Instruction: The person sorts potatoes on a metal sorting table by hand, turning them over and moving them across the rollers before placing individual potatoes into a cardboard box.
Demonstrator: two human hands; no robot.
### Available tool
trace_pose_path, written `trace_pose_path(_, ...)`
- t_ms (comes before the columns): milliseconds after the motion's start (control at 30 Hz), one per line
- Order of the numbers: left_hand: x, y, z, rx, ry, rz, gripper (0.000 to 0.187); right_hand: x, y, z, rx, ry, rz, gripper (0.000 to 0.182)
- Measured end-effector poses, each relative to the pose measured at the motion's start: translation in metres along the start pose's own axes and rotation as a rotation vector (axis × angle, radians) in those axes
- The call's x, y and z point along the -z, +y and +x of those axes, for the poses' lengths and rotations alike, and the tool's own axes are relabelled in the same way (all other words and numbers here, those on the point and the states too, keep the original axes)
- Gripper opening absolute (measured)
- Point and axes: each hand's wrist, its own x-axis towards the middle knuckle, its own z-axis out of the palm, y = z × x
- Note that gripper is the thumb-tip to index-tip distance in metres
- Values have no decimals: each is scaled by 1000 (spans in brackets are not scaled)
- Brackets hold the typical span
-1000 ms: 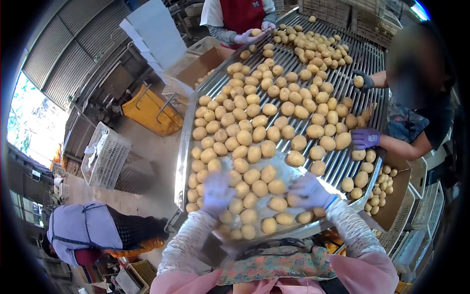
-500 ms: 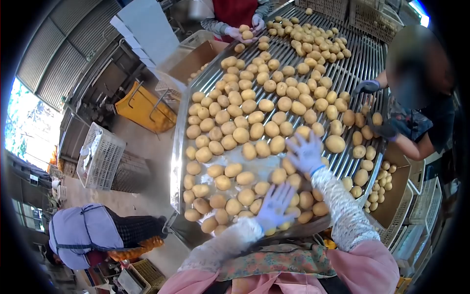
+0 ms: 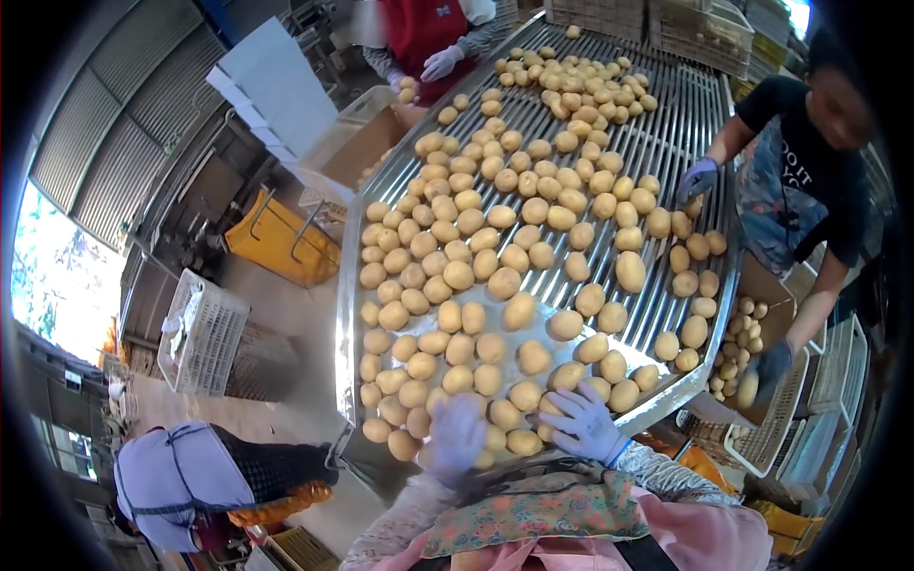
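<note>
Many round yellow-brown potatoes (image 3: 458, 276) lie on a metal roller table (image 3: 657, 133) and on its smooth near end. My left hand (image 3: 457, 436), in a pale purple glove and blurred, rests against potatoes near the table's front edge. To its right, my right hand (image 3: 581, 425), gloved the same way, lies over potatoes at the near edge with its fingers spread. Neither hand is closed around a potato.
Across the table, a person in a red apron (image 3: 419, 43) holds potatoes. Another person (image 3: 800, 171) works at the right, one hand over a box of potatoes (image 3: 743, 343). A person bends over at lower left (image 3: 190, 485). White crates (image 3: 205, 333) stand left.
Both my hands have moved toward me, the right one from farther up the table, and nearby potatoes have shifted. The person at the right has moved one hand from the table to the box.
</note>
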Motion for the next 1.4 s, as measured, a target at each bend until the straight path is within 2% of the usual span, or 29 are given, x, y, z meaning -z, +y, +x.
trace_pose_path(67,-12,27,25,-102,41,-225,45,-8,3,5,-18,97,36,46)
trace_pose_path(100,-15,36,38,-116,41,-222,45,-10,2,9,-26,181,80,41)
trace_pose_path(133,-17,47,53,-125,87,-390,45,-7,-1,15,-29,188,75,41)
trace_pose_path(167,-18,56,65,-131,137,-558,45,-2,-3,24,-64,78,221,35)
trace_pose_path(200,-18,64,75,-138,144,-557,45,4,-7,33,-96,-33,364,30)
trace_pose_path(233,-15,73,86,-79,132,-677,45,11,-15,42,-51,9,435,27)
trace_pose_path(267,-10,82,95,-20,120,-797,46,21,-25,46,-181,-179,474,29)
trace_pose_path(333,18,95,114,21,112,-912,47,1,-32,41,-430,-322,727,32)
trace_pose_path(367,44,102,121,4,33,-997,49,-16,-30,36,-422,-311,718,32)
trace_pose_path(433,43,106,123,-10,-46,-1078,51,-50,-23,24,-582,-224,1111,36)
trace_pose_path(500,2,108,123,300,2,-1630,54,-25,-36,29,-524,-219,1096,38)
trace_pose_path(567,6,114,123,290,-66,-1712,54,-8,-45,32,-482,-227,1101,41)
trace_pose_path(600,8,116,122,271,-132,-1794,54,-3,-44,34,-374,-379,886,39)
trace_pose_path(633,3,113,122,285,-119,-1794,54,1,-41,38,-256,-522,663,37)
trace_pose_path(700,-18,99,121,311,-302,-1601,50,4,-31,42,-170,-491,615,38)
trace_pose_path(733,-23,88,118,331,-289,-1606,50,4,-29,42,-94,-447,565,38)
trace_pose_path(767,-24,74,113,88,-219,-991,50,11,-35,46,-22,-247,640,37)
trace_pose_path(800,-24,61,103,-137,-157,-369,50,26,-31,51,-14,-343,620,29)
trace_pose_path(833,-20,53,84,-175,-55,-47,53,34,-25,49,11,-347,373,18)
trace_pose_path(900,-36,5,26,-132,-79,-63,55,40,-5,35,67,93,142,28)
trace_pose_path(933,-15,-7,12,-173,-151,-56,59,44,6,25,58,97,136,28)
trace_pose_path(1000,21,-21,-14,-212,-242,-64,62,46,19,-1,-72,-9,-235,53)
trace_pose_path(1033,31,-28,-21,-150,-276,15,61,41,21,-4,-106,-61,-200,67)
trace_pose_path(1100,25,-33,-22,-112,-310,96,59,31,24,5,-119,-34,-180,66)
trace_pose_path(1167,1,-39,-18,98,-147,183,64,20,24,24,-114,23,-141,64)
trace_pose_path(1200,-14,-36,-14,90,-149,183,64,14,22,33,-120,27,-142,64)
trace_pose_path(1267,-36,-15,0,238,-99,344,71,5,17,48,-185,75,-105,63)
trace_pose_path(1333,-36,-1,4,197,-81,236,75,4,15,51,-189,89,-118,62)
trace_pose_path(1400,-29,9,2,102,-82,-26,76,6,17,41,-103,82,-152,60)
